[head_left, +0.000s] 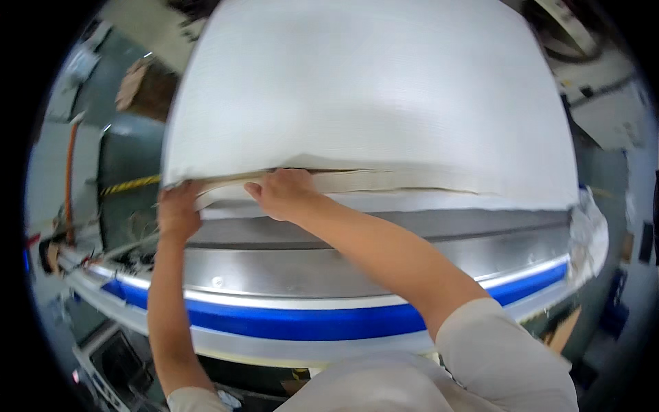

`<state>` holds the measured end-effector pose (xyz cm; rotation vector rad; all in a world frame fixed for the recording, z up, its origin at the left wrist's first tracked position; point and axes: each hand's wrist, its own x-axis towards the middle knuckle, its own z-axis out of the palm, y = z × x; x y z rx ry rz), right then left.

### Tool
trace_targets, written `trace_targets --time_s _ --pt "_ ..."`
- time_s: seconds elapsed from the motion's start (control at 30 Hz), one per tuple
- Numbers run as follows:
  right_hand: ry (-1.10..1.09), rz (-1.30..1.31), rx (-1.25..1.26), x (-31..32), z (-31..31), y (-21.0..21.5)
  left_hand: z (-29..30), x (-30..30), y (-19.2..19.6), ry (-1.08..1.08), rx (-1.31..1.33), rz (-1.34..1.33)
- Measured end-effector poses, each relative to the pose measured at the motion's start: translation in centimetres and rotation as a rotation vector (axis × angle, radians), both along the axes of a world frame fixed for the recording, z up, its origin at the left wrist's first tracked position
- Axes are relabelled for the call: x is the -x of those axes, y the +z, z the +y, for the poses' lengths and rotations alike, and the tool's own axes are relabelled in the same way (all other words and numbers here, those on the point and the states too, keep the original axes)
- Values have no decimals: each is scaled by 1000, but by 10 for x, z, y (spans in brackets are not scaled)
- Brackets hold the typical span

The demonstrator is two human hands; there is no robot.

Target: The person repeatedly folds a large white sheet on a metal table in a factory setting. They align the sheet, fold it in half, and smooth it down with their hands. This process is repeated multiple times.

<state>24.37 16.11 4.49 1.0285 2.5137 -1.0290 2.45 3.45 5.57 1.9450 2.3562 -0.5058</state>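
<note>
A wide stack of white sheets (371, 89) spreads over the flat bed in front of me; whether it is cloth or paper I cannot tell. Along its near side the layers part into cream-edged folds (384, 181) with dark gaps between them. My left hand (180, 207) is closed around the near left corner of the sheets. Further right, my right hand (287, 193) grips the parted near edge, its fingers bent over the layers and its thumb pointing left. The fingertips of both hands are partly hidden.
A grey metal ledge (274, 271) and a blue strip (309, 324) run along the bed's near side. Crumpled white material (589, 237) hangs at the right end. A cardboard box (145, 89) stands on the floor at left, near an orange post (71, 178).
</note>
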Motion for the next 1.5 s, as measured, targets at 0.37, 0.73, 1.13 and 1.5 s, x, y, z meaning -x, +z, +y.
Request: trace_targets --time_s 0.37,0.73,1.13,1.5 --pt "-457 -495 -673 -539 144 -5 22 25 -31 -6 458 484" --pt "-399 -1034 -303 -781 242 10 0 76 -76 142 102 273" --pt "-487 -809 -583 -834 223 -7 24 29 -20 239 262 289" --pt "-448 -747 -374 -886 182 109 -49 20 100 222 260 214"
